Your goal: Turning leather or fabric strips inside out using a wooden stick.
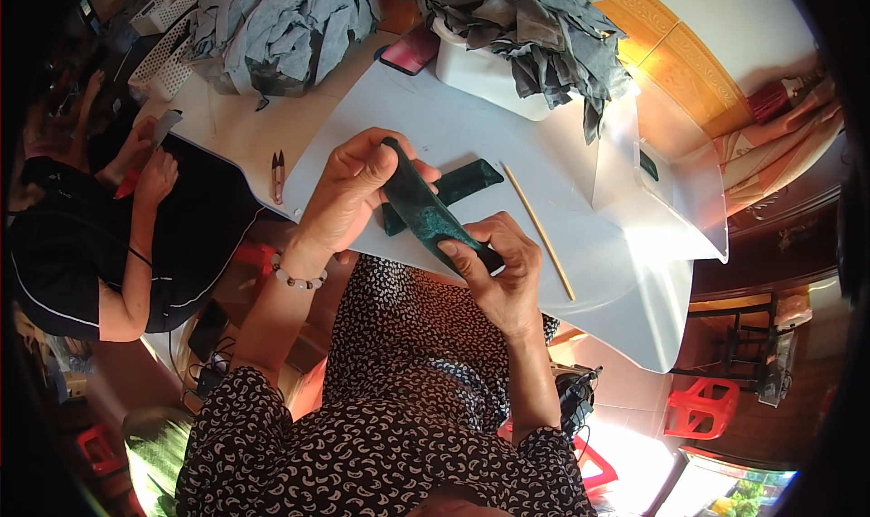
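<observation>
Between my two hands, above the white tabletop, stretches a dark green velvety fabric strip (421, 207). My left hand (362, 177) pinches its upper end between thumb and fingers. The lower right end is gripped by my right hand (503, 263), thumb on top. Behind the held strip, a second dark green fabric strip (469, 182) lies flat on the table, partly hidden by the first strip and my left hand. A thin wooden stick (539, 231) rests on the table to the right of my right hand.
Grey fabric pieces (535, 28) overflow a white bin (485, 73) at the back, with another grey heap (281, 28) to its left. A phone (410, 49) and thread snips (278, 177) lie on the table. At left, a co-worker (136, 218) handles a small grey piece.
</observation>
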Demonstrator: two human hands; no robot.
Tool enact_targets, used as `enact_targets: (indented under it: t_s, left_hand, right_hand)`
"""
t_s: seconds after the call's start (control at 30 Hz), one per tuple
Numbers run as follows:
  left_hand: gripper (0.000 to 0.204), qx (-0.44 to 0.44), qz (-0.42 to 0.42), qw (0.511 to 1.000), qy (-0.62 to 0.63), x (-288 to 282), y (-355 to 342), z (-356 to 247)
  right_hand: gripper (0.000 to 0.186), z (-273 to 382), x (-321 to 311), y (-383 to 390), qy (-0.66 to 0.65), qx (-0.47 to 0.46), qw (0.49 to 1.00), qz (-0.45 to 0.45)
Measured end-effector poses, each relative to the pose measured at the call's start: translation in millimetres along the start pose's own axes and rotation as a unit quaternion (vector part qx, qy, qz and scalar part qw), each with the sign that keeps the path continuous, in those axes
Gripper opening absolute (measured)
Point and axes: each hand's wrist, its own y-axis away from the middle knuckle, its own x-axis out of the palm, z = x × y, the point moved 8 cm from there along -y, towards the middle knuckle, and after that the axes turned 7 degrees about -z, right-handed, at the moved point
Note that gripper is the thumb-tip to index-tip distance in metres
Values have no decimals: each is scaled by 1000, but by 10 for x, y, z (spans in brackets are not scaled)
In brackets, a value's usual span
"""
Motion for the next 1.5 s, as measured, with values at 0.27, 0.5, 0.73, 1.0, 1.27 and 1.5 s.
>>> enact_targets:
  t_s: [0.27,0.5,0.73,1.0,1.27,1.5]
  left_hand:
    - [31,1,45,969,242,289,114,346]
    - [40,-109,-2,969,222,408,177,434]
    - [54,-102,24,978,178,504,251,547]
    - [41,-217,-61,954,196,437,358,994]
    - [20,-124,-178,965,145,179,314,889]
    - [19,-221,-140,934,243,410,427,783]
  right_hand:
    - [23,176,-148,226,122,-157,972,-124]
    - [38,-590,-50,402,-295,258,920,-3]
    - [42,-737,387,590,-667,433,602,70]
    - [47,-722,495,683,-715,379,574,126]
    - [73,-763,6,631,-382,266,884,-43]
    - [30,-813,-152,628,-326,280,900,-78]
